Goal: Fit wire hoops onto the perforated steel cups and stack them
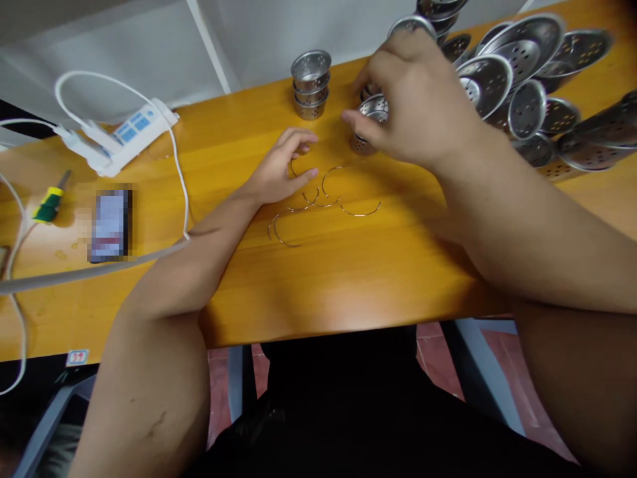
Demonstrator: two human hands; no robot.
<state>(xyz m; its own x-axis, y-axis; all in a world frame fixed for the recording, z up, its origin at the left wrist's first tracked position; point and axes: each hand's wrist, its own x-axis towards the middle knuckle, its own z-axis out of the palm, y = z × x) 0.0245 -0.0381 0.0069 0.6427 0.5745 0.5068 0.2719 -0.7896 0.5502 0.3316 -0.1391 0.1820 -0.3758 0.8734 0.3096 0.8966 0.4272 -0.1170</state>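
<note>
Three stacked cups [311, 86]; our left hand [279, 166] open.
Table [348, 285] stretches from wires [361, 214] to near edge; our right hand [413, 99] nears another stack [364, 145], grip unclear.

"Where does the head view look from?"

"From the person's own head, facing forward and down. The black-clad lap [348, 411] fills the bottom centre, with strips of floor [438, 358] beside it."

"How near is it?"

"Close over the worktop [318, 285]. Its front edge crosses below mid-height, and its far side meets the pale wall [269, 40] along the top."

"Is it level?"

"The worktop's far edge climbs towards the right, so the scene sits aslant."

"And the arms?"

"They come in large from the lower left and the right side, narrowing to the left hand [281, 169] and right hand [418, 99], farther off."
</note>
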